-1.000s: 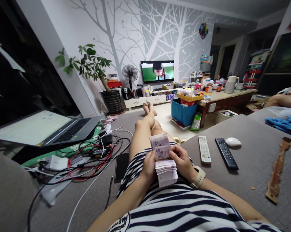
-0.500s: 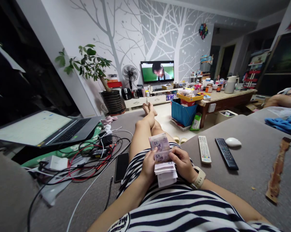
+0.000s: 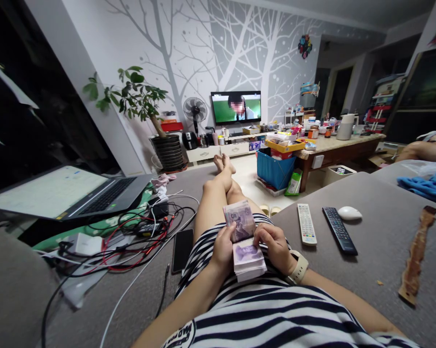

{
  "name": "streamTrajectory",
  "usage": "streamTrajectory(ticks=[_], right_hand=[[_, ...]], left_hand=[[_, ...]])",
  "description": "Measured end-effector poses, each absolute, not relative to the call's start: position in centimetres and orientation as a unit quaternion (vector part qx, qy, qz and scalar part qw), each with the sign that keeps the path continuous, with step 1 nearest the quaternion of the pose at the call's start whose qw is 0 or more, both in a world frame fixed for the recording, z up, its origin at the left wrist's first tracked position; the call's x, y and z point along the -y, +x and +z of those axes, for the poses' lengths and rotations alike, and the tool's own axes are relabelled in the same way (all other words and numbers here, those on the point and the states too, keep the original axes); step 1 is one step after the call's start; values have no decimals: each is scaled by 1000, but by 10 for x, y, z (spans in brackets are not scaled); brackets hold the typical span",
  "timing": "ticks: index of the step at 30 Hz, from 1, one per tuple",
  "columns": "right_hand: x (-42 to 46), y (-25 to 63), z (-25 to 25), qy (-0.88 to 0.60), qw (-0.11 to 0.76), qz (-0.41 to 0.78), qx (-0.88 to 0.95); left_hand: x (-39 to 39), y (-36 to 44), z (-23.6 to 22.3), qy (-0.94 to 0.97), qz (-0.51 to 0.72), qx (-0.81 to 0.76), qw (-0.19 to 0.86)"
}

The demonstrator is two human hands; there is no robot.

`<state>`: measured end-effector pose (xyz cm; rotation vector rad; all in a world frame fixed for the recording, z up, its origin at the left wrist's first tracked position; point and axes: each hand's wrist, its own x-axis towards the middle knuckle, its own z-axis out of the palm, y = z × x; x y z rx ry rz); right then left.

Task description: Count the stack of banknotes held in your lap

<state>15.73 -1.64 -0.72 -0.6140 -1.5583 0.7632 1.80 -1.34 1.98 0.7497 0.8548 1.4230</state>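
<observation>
- Banknotes [image 3: 243,226] sit over my striped lap [image 3: 204,241], in an upper and a lower part.
- My left hand [image 3: 223,249] grips them by one side.
- My right hand [image 3: 276,246] curls its fingers [image 3: 267,233] at their edge; I cannot tell whether it pinches one.

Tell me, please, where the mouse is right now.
In the head view, the mouse lies on the sofa at the right, close beside the far end of the black remote, on the side away from the right hand.
</observation>
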Motion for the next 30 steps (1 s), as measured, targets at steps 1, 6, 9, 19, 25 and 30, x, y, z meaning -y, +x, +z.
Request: streamTrajectory(ticks=[1,6,9,19,25,30], right_hand=[[15,157,-8,-282,614,330,659],[5,155,-12,-374,633,327,594],[3,154,-14,-385,626,328,594],[5,151,-9,-384,630,318,595],[5,151,-7,-390,618,303,611],[5,152,-7,-386,620,305,611]], left_hand=[[13,18,19,325,615,-369,616],[16,18,18,332,591,-363,640],[18,18,18,350,580,-342,651],[20,20,20,342,586,-353,644],[17,20,18,337,593,-355,640],[17,21,20,327,598,-359,638]])
